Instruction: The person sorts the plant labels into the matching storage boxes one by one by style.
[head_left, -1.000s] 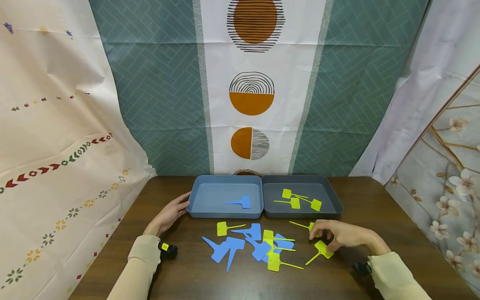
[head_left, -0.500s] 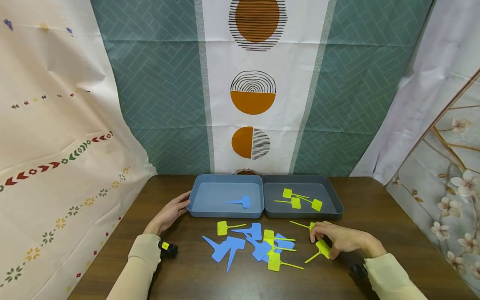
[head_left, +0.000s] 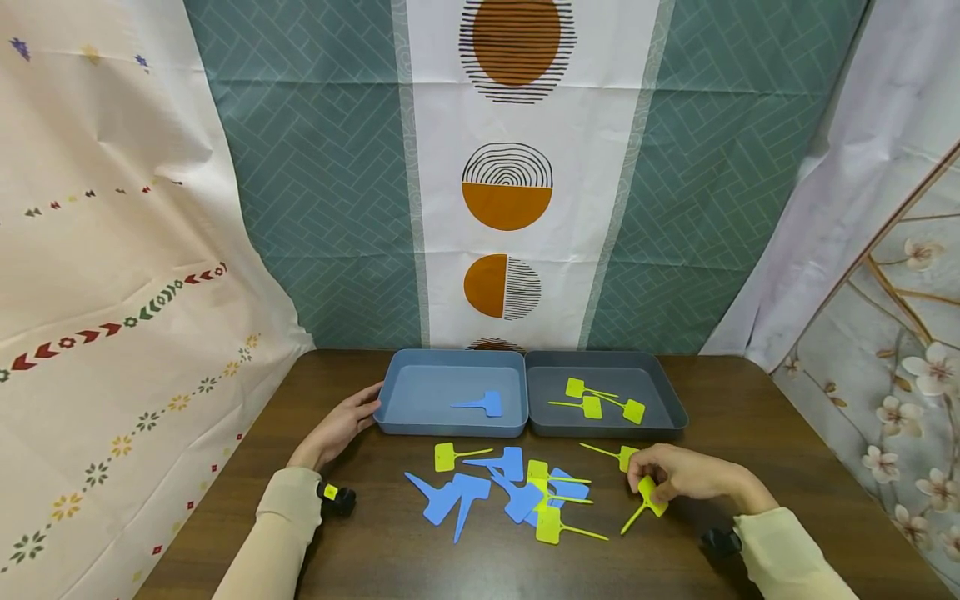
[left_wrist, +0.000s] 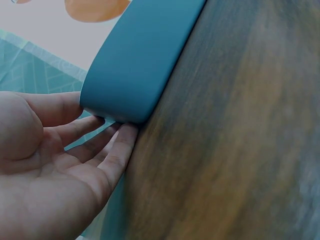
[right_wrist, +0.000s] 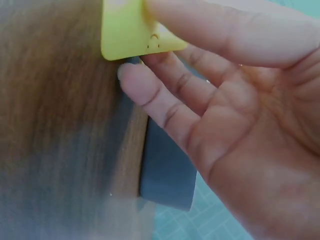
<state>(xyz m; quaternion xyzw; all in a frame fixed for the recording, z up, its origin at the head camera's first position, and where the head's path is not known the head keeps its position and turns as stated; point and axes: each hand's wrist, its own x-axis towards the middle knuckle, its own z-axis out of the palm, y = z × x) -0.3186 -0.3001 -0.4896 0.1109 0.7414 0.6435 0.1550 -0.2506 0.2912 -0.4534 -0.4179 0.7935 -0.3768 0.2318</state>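
Observation:
My right hand [head_left: 693, 477] pinches a yellow T-shaped plant label [head_left: 648, 490] by its broad head, just above the table; its stem slants down to the left. In the right wrist view the thumb lies over that label [right_wrist: 125, 30], while the other fingertips are partly hidden. Another yellow label [head_left: 626, 457] lies right by the fingertips. My left hand [head_left: 339, 429] touches the left end of the blue tray [head_left: 450, 430]. The left wrist view has its fairly straight fingers against the tray's outer wall [left_wrist: 135, 65]. One blue label [head_left: 491, 404] lies inside.
The dark grey tray [head_left: 607, 432] stands against the blue tray's right side and holds several yellow labels [head_left: 592, 407]. In front of both, blue labels [head_left: 471, 487] and yellow labels [head_left: 548, 525] lie scattered and overlapping on the brown table [head_left: 420, 575]. A curtain [head_left: 510, 292] hangs behind.
The right fingers have closed on the near yellow label and turned it, its stem now pointing more steeply toward me. The left hand has stayed at the blue tray.

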